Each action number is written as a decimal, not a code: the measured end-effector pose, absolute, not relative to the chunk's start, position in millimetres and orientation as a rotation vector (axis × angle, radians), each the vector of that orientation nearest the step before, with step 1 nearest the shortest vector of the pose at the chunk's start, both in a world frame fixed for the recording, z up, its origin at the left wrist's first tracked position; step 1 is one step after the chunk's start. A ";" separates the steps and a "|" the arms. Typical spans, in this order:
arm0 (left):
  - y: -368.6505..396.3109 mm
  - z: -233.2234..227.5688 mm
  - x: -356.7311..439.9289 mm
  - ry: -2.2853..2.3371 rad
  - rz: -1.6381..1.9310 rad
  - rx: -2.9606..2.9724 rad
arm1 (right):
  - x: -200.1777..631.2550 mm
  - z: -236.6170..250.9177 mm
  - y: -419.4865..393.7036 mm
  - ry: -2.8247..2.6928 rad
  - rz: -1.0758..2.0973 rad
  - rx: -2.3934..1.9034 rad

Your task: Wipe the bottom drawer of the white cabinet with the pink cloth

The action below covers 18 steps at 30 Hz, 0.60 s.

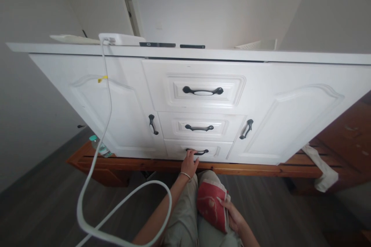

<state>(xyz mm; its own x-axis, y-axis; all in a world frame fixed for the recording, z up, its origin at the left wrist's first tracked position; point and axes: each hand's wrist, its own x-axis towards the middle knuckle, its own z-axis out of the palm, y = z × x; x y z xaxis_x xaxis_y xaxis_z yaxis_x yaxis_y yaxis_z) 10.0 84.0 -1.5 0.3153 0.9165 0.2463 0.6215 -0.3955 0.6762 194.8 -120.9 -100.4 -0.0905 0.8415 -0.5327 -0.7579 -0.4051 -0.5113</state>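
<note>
Gripping black handle [197, 151], btm white drawer [199, 149], shut.

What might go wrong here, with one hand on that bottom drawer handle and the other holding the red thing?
1. The left hand grips the bottom drawer handle right above the knees; a pulled drawer may bump them.
2. The white cable loops down beside the left arm; snagging it could drag the white device off the cabinet top.
3. The red folded item rests on the lap, loosely held by the right hand; it may slip.
</note>
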 end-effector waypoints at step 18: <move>-23.7 16.1 -31.5 1.271 0.746 1.941 | 186.2 -88.1 -126.0 -0.100 1.691 -1.056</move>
